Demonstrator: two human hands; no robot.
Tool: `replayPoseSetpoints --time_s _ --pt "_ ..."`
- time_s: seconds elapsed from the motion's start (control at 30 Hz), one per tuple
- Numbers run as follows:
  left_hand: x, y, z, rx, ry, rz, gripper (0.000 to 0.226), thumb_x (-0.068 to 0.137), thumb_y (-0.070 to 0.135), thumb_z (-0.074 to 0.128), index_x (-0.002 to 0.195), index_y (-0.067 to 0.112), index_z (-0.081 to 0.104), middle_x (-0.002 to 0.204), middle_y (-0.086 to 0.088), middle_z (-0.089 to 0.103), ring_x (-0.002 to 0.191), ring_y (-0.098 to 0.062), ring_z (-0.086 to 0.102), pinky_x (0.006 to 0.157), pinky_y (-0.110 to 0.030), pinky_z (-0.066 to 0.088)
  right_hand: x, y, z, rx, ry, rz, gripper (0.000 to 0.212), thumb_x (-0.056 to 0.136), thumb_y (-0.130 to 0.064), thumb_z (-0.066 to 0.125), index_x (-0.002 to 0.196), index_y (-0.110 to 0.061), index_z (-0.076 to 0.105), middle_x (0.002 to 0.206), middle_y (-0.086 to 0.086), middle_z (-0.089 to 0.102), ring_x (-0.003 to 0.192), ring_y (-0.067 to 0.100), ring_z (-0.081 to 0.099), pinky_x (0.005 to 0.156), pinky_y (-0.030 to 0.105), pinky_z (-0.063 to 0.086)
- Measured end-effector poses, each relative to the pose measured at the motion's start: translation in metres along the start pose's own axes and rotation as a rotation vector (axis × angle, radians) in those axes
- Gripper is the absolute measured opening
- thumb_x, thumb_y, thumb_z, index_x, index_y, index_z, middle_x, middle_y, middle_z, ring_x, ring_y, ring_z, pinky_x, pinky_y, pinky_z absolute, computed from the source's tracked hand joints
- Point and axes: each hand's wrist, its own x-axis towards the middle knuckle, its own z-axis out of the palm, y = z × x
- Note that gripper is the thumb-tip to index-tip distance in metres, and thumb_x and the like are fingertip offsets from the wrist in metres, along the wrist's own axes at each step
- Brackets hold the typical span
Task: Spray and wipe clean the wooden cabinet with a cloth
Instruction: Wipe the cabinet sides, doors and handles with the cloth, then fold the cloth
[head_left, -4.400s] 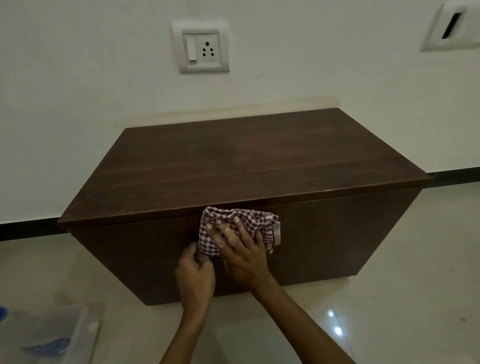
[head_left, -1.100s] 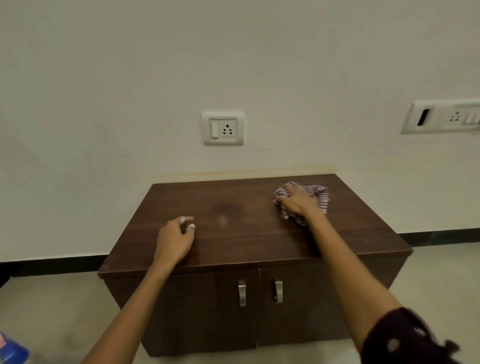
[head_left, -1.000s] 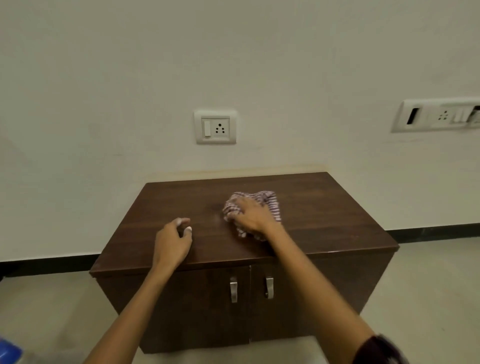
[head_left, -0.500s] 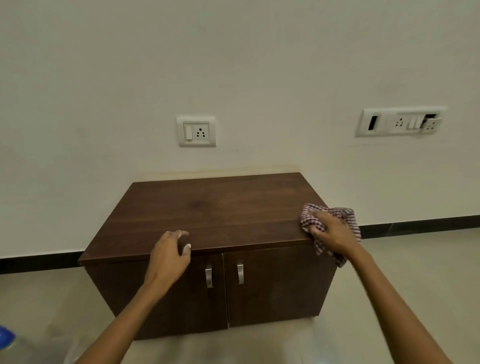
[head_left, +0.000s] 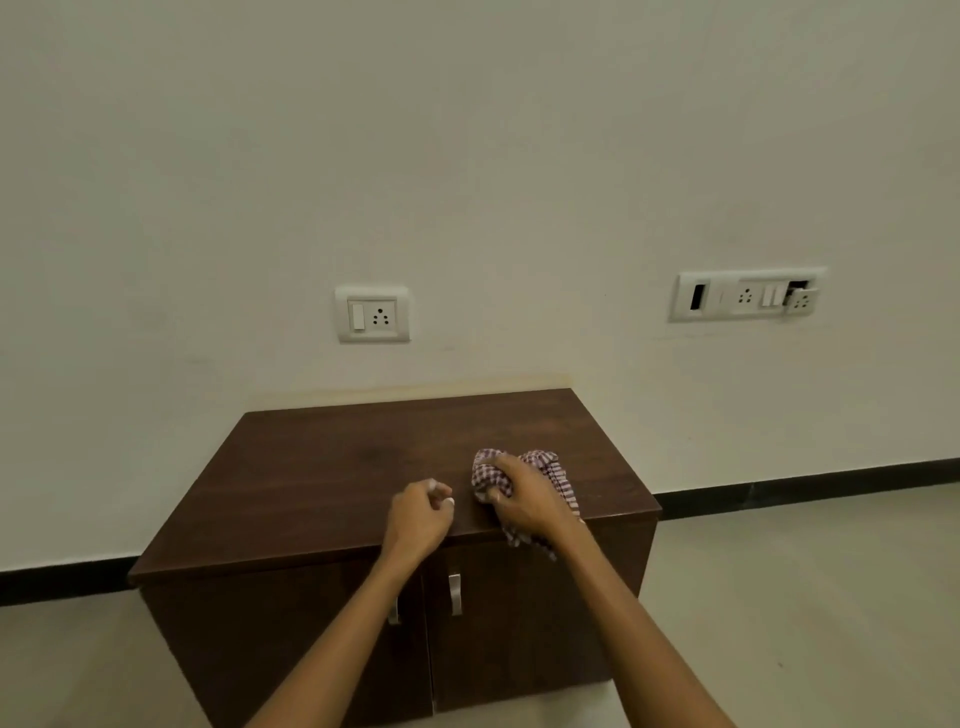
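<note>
The dark wooden cabinet (head_left: 332, 467) stands low against the wall, its two doors shut, with metal handles (head_left: 455, 593) at the middle. My right hand (head_left: 524, 501) presses a bunched red-and-white checked cloth (head_left: 550, 470) onto the top near the front right; part of the cloth hangs over the front edge. My left hand (head_left: 420, 519) rests just left of it on the front edge, fingers curled into a loose fist with nothing visible in it. No spray bottle is in view.
A white socket plate (head_left: 372, 314) sits on the wall above the cabinet and a longer switch panel (head_left: 748, 294) to the right. A black skirting strip (head_left: 810, 486) runs along the wall's foot. Pale tiled floor (head_left: 805, 597) surrounds the cabinet.
My right hand has slid the cloth from the cabinet's right front corner leftward onto the top, close to my left hand. The left hand stays on the front edge. The view shifted left.
</note>
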Motion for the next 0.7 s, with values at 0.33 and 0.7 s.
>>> replayPoseSetpoints --time_s 0.33,0.7 --pt "0.008 -0.003 0.008 -0.020 0.011 0.025 0.025 0.091 0.015 0.053 0.114 0.012 0.060 0.116 -0.005 0.063 0.100 -0.009 0.057 0.076 -0.017 0.041 -0.025 0.082 -0.058 -0.028 0.225 0.227 0.044 0.086 -0.015 0.057 0.130 -0.010 0.049 0.135 0.011 0.052 0.122 0.026 0.049 0.102 0.033 0.038" --pt "0.031 0.063 -0.043 -0.752 -0.291 -0.020 0.047 0.088 0.055 0.039 0.102 0.018 0.065 0.102 -0.005 0.066 0.099 -0.021 0.059 0.089 -0.040 0.045 -0.006 -0.073 -0.042 0.568 0.469 -0.153 0.048 0.088 -0.009 0.054 0.133 -0.023 0.044 0.137 0.007 0.046 0.115 0.012 0.047 0.099 0.035 0.044"
